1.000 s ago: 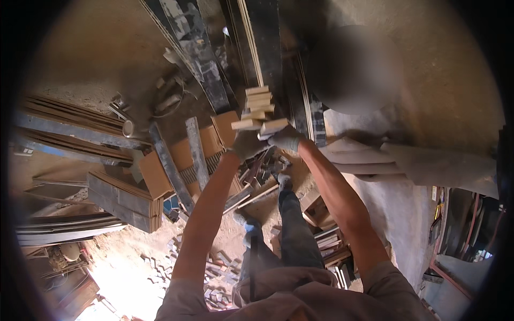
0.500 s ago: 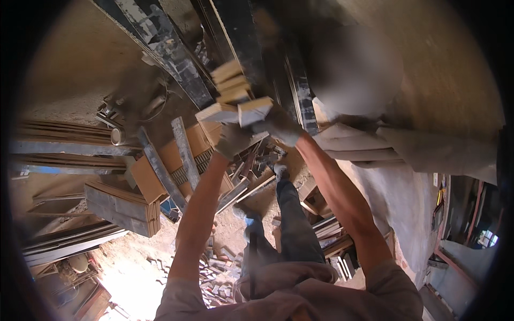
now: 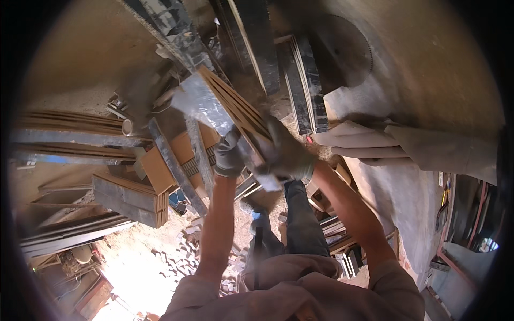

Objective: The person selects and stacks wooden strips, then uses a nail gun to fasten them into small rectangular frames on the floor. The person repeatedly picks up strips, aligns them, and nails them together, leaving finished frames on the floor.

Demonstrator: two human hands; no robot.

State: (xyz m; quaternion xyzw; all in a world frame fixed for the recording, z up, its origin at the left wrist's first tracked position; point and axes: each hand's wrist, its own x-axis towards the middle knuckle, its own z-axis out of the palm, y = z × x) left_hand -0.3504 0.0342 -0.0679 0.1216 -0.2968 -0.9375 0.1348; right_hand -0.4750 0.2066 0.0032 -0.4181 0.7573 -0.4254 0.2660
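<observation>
A bundle of short plywood boards (image 3: 231, 104) hangs tilted in front of me, with a shiny grey face to the left and brown layered edges to the right. My left hand (image 3: 229, 155), in a grey work glove, is closed on the lower left side of the bundle. On the other side my gloved right hand (image 3: 289, 152) is wrapped around the lower right part of the boards, slightly blurred. Most of the fingertips are hidden by the boards or smeared.
A large toothed saw blade (image 3: 348, 51) stands at the far right. Dark long planks (image 3: 257, 43) lie ahead. Stacked boards (image 3: 131, 198) and a cardboard box (image 3: 159, 170) are at the left, with scattered wood offcuts (image 3: 174, 262) below. Grey cloth (image 3: 369, 139) drapes at the right.
The boards have come nearer to me and turned from separate fanned pieces into a tighter, upright-tilted bundle. My right hand has moved down and closer. The view has shifted slightly.
</observation>
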